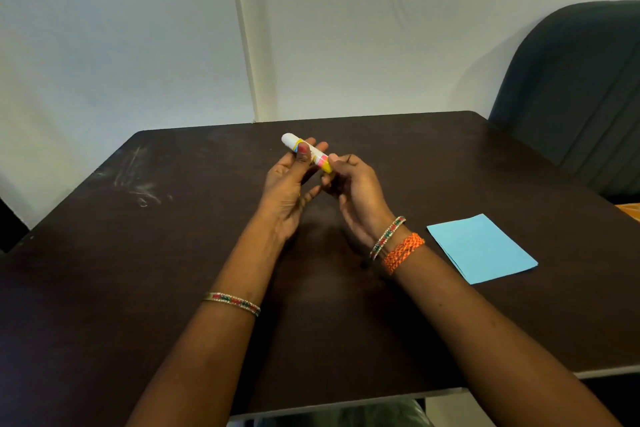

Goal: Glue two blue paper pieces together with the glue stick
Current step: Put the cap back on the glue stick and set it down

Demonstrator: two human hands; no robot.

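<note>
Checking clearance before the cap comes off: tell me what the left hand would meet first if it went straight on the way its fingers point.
Nothing but the glue stick the left hand already holds. Beyond it lies only bare table, then the wall; depth is unclear.

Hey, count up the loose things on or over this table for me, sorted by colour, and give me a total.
Blue: 1 stack of paper, lying flat on the dark table; how many sheets it holds cannot be told.
White and yellow: 1 glue stick, held above the table by the left hand and right hand.
Total: 2
</note>
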